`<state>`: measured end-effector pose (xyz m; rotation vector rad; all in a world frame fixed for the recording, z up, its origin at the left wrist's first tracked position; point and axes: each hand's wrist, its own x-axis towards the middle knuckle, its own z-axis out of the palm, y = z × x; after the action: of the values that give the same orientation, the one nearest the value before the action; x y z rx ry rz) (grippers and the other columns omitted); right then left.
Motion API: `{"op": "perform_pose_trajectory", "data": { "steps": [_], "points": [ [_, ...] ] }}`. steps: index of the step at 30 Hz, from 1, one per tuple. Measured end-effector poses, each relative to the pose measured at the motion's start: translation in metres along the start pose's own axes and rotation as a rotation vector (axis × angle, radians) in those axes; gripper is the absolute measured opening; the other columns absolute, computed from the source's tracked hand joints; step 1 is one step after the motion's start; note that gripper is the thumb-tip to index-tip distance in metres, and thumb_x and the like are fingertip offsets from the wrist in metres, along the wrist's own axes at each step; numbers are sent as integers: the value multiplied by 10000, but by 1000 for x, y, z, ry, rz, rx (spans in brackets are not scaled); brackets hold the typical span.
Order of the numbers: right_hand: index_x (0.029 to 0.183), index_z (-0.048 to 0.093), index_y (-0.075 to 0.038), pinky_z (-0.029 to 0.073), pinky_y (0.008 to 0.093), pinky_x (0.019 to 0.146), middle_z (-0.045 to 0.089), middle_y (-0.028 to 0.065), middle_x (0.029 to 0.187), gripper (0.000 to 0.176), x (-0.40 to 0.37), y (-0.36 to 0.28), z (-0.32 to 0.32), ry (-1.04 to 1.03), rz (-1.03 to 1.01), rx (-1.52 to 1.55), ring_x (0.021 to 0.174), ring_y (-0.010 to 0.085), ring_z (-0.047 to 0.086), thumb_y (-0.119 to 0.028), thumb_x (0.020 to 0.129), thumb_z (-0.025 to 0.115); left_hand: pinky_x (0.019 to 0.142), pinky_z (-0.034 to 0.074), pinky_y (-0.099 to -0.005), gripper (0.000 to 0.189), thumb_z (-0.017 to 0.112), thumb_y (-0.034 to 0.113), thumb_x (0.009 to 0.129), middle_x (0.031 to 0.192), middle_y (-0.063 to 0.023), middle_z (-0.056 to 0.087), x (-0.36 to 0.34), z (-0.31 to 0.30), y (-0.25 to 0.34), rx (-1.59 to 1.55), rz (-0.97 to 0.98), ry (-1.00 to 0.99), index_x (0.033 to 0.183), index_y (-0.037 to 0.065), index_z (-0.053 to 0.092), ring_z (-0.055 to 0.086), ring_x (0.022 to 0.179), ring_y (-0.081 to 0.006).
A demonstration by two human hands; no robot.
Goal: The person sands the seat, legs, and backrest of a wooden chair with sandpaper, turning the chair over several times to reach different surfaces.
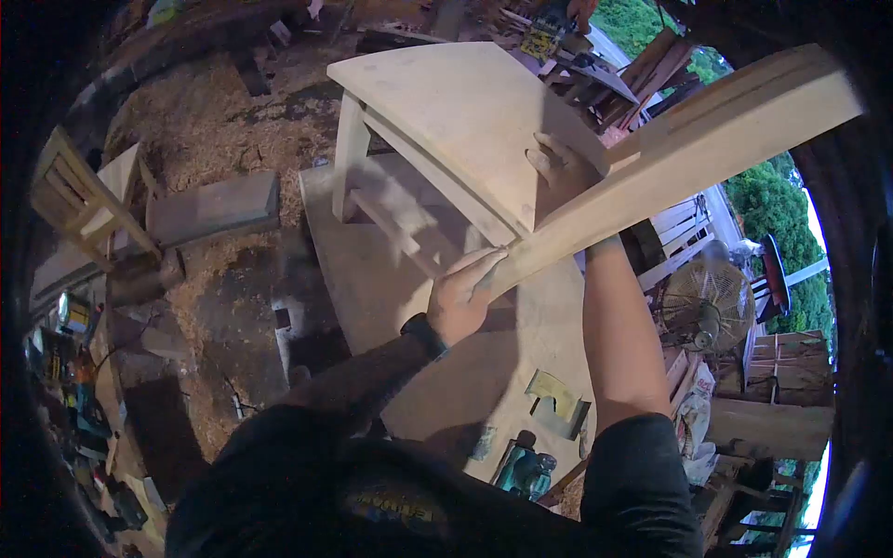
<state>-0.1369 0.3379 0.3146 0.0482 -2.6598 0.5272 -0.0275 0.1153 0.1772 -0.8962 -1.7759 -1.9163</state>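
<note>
A pale wooden chair stands tilted on a light work board, its broad seat facing up. My left hand, with a dark band at the wrist, is at the corner where the seat meets the long back post, its fingers pressed against the wood. My right hand reaches past the post and rests on the seat near its rear edge, fingers spread. The thick post runs up to the right between my hands.
A green power tool lies at the board's near end. Another wooden chair stands at the left, beside a wooden block. A round fan is at the right. Shavings cover the floor.
</note>
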Motion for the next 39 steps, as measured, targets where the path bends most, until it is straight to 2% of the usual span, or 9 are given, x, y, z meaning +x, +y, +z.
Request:
{"op": "perform_pose_trajectory", "data": {
  "steps": [3,10,23,25,28,31,34,38,39],
  "points": [
    [1380,702,-85,464,366,1121,709,147,1379,535,3,15,10,-4,-158,-38,1277,274,666,-449,988,714,1038,521,-396,373,603,-30,977,1319,-215,701,9,-6,15,-34,-26,-15,1341,-11,682,688,1200,-367],
    [1373,706,-114,502,442,1097,707,168,1386,559,-2,-11,-6,-38,18,15,1253,358,682,-483,953,704,1035,524,-396,398,584,-20,980,1320,-216,694,17,-8,10,-52,34,-49,1368,14,668,687,1202,-364],
    [1297,737,-67,519,375,1038,738,187,1296,456,2,-17,-8,12,-21,-60,1215,315,701,-412,1005,683,1075,517,-387,378,592,36,1017,1319,-202,715,6,-18,1,-33,14,-138,1387,-3,653,685,1260,-319],
    [1290,738,-58,521,379,1037,742,190,1284,449,-3,-24,-9,9,12,-93,1205,325,705,-406,1015,665,1078,508,-371,381,583,39,1032,1325,-195,720,-35,-14,-42,-100,-255,-199,1405,-16,640,676,1275,-279],
    [1279,741,-43,524,386,1040,748,191,1268,417,-5,-8,-5,63,-403,-162,1188,333,711,-360,1018,666,1091,495,-369,406,566,84,1054,1389,-199,686,-101,-2,-73,-132,-523,-201,1453,28,616,648,1321,-288],
    [1263,743,-26,524,391,1044,748,207,1252,365,-8,-24,-3,89,-122,-76,1183,337,712,-288,1025,655,1131,461,-379,422,530,119,1085,1420,-204,670,-55,13,-48,-323,-417,-105,1496,40,580,629,1348,-319],
    [1254,744,-88,552,429,989,755,176,1227,352,-14,-26,-5,103,-360,-191,1155,365,711,-304,980,707,1173,423,-386,433,490,133,1109,1441,-217,652,-61,16,-37,-415,-424,-117,1524,21,541,601,1380,-328],
    [1231,743,-75,534,425,1015,734,215,1236,343,0,-12,-7,11,-202,-13,1181,361,699,-312,997,663,1201,397,-390,448,457,152,1124,1517,-224,585,-111,44,-81,-547,-484,20,1548,21,509,556,1424,-329],
    [1230,742,-74,532,420,1021,735,212,1236,340,11,-15,-7,17,-207,-30,1191,356,696,-306,993,667,1200,401,-388,450,476,122,1111,1583,-219,520,-88,39,-58,-259,-258,28,1552,39,513,522,1456,-343]
  ]
}}
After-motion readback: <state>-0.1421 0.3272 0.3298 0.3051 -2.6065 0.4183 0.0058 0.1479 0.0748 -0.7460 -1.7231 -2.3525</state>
